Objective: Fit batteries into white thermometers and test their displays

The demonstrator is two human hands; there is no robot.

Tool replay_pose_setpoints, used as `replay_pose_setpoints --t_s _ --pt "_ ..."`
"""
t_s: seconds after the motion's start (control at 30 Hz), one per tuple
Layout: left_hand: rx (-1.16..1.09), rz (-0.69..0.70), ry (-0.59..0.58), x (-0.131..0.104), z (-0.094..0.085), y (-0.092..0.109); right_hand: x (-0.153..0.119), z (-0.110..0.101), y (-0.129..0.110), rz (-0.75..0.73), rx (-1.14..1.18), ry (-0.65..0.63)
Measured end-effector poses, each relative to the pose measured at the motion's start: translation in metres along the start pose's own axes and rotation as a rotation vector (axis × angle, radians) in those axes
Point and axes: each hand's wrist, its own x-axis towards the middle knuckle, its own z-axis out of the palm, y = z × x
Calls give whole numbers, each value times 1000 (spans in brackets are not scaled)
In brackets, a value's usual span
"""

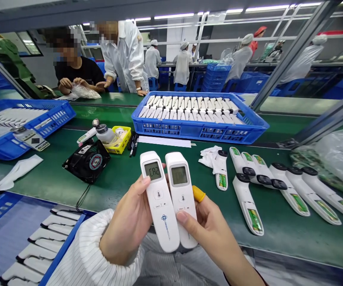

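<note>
1. The left hand (129, 222) has its fingers (144, 183) clamped round the left thermometer (159, 198), thumb on the edge beside the screen, so the display stays uncovered and faces up.
2. The right hand (210, 230) has its fingers (183, 217) clamped on the right thermometer (181, 198); one finger behind wears a yellow finger cot (198, 194).
3. The two bodies touch side by side, screens level, which lets both readouts be seen at once.
4. Both are white, with lit grey screens, the left showing characters like "CA2".
5. They are held above the green surface (123, 178).
6. At 2 o'clock lies a row of opened thermometers (278, 186) with green batteries showing; at 12 o'clock a blue crate (198, 131); at 10 o'clock a small fan (88, 161).
</note>
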Motion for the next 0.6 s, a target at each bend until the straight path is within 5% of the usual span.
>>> replay_pose_setpoints --t_s 0.2,0.4,0.6 --pt "-220 -36 -100 25 -12 -8 13 -13 -4 6 186 41" --pt "-122 63 -118 113 -41 -17 85 -50 -12 -159 134 85" --pt "170 45 -175 183 -73 -44 143 -78 33 -11 343 133"
